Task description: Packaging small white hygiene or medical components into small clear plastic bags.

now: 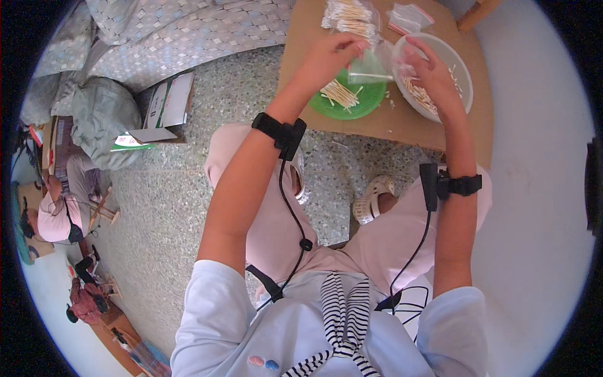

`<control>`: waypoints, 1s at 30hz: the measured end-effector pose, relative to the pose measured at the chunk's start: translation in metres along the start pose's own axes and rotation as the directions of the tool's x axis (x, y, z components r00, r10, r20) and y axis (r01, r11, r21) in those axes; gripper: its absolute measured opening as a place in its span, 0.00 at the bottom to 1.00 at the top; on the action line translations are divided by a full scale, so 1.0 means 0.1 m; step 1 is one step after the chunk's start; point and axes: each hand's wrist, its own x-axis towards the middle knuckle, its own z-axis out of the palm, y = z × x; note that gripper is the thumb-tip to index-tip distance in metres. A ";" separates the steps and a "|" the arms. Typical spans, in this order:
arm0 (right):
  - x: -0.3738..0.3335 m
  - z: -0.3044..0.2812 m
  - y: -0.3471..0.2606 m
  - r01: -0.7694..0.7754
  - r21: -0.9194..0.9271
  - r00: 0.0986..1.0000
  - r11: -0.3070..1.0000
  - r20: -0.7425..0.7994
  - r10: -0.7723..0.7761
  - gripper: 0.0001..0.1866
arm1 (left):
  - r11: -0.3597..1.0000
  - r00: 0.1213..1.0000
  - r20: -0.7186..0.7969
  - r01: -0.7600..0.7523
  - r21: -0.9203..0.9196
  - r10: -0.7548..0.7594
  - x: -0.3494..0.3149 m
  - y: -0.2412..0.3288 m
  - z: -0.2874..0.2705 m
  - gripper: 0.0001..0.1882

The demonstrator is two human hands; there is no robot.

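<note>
A small clear plastic bag (369, 70) hangs between my hands, with a pale strip along its lower edge. My left hand (339, 53) is closed, pinching the bag at its upper left. My right hand (433, 78) is over the white bowl (466, 69), at the bag's right side. Its fingers are curved and apart, and no swab shows between them. Loose cotton swabs (419, 95) lie in that bowl. Under the bag, a green plate (352, 113) carries a bunch of cotton swabs (340, 94). Whether the bag contains anything is unclear.
More cotton swabs (348, 17) in clear plastic and a stack of flat plastic bags (409, 19) lie at the table's far side. The brown table (301, 56) borders a pale wall (534, 157). At left are an opened carton (168, 103) and a seated person (59, 217).
</note>
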 end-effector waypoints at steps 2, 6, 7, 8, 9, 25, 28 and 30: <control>-0.01 -0.07 0.09 -0.031 0.033 0.997 0.999 -0.067 0.033 0.25 | 1.000 0.996 0.083 0.023 -0.010 -0.023 -0.01 -0.06 0.05 0.16; -0.04 -0.15 0.24 0.035 -0.100 0.978 0.994 0.208 -0.014 0.18 | 0.995 0.988 0.118 0.101 -0.023 -0.097 -0.02 -0.17 0.15 0.15; -0.05 -0.14 0.26 0.098 -0.136 0.972 0.986 0.224 -0.065 0.17 | 0.997 0.993 0.097 0.069 -0.043 -0.064 -0.01 -0.18 0.17 0.13; -0.05 -0.12 0.27 0.095 -0.137 0.973 0.986 0.222 -0.063 0.17 | 0.997 0.993 0.100 0.069 -0.045 -0.064 -0.01 -0.19 0.20 0.13; -0.05 -0.10 0.27 0.080 -0.185 0.977 0.979 0.211 -0.039 0.16 | 0.997 0.994 0.086 0.073 -0.023 -0.070 -0.02 -0.19 0.22 0.14; -0.06 0.03 0.25 0.059 -0.468 0.998 0.882 0.007 -0.063 0.14 | 0.776 0.979 -0.095 -0.082 0.626 0.181 -0.10 0.11 0.42 0.18; -0.05 0.07 0.27 0.101 -0.433 0.995 0.896 0.033 -0.096 0.14 | 0.753 0.946 -0.092 -0.185 0.631 0.310 -0.17 0.12 0.46 0.17; -0.01 0.04 0.27 0.121 -0.469 0.992 0.875 0.024 -0.124 0.13 | 0.752 0.932 -0.090 -0.224 0.620 0.352 -0.11 0.07 0.42 0.15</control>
